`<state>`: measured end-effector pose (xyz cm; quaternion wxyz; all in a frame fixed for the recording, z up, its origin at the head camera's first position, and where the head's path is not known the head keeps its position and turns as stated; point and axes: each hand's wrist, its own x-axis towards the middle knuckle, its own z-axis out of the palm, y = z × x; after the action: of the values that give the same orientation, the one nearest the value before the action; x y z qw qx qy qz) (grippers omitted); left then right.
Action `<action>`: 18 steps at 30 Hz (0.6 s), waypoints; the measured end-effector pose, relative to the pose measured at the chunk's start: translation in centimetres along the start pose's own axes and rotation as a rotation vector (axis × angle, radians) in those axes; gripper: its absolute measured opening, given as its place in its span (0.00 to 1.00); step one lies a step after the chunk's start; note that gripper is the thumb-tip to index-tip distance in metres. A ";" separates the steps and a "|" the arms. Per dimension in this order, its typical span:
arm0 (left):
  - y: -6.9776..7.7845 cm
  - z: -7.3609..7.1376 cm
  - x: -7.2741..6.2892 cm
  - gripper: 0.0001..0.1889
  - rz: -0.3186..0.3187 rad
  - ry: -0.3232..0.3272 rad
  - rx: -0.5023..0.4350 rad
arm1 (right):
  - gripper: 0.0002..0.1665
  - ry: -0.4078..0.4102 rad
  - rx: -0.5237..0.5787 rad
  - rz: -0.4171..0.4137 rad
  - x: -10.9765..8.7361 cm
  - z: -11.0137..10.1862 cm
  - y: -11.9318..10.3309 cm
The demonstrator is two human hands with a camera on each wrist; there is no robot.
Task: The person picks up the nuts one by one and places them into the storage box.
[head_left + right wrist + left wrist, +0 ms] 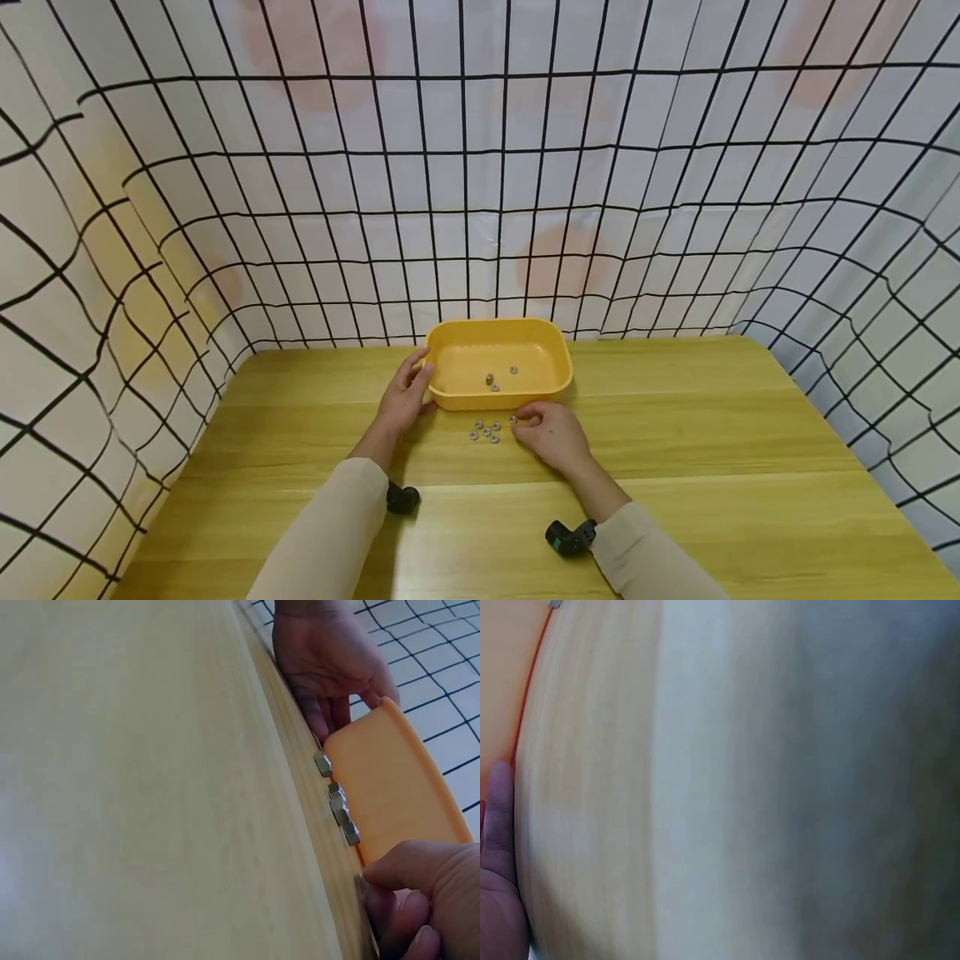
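A yellow plastic tray stands toward the back of the table, with three small metal nuts inside. My left hand rests against the tray's left end, its fingers along the wall and at the rim; the left wrist view shows one finger straight against the tray's side. My right hand, just in front of the tray's right part, pinches a nut between thumb and forefinger, low at the tabletop. To its left, several loose hex nuts lie grouped on the table; the right wrist view shows them edge-on beside the tray.
The wood-grain table extends to both sides of the tray. Behind and beside it hangs a white sheet with a black grid, close to the tray's back. Black wrist cameras stick out at both sleeves.
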<state>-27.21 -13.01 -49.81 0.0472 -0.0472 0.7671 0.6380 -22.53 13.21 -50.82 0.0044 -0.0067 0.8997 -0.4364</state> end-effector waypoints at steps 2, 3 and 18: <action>0.0 0.0 0.0 0.25 0.003 -0.003 0.001 | 0.10 0.007 -0.015 -0.005 0.1 0.1 -0.1; 0.0 0.0 0.0 0.25 0.002 -0.002 0.003 | 0.09 0.009 -0.021 -0.006 0.1 0.1 -0.1; -0.1 0.1 0.1 0.24 -0.001 -0.001 -0.009 | 0.07 0.028 -0.055 -0.007 0.2 0.2 -0.3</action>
<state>-27.33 -12.91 -49.91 0.0475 -0.0474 0.7643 0.6413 -22.69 12.88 -50.72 -0.0096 -0.0039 0.9112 -0.4118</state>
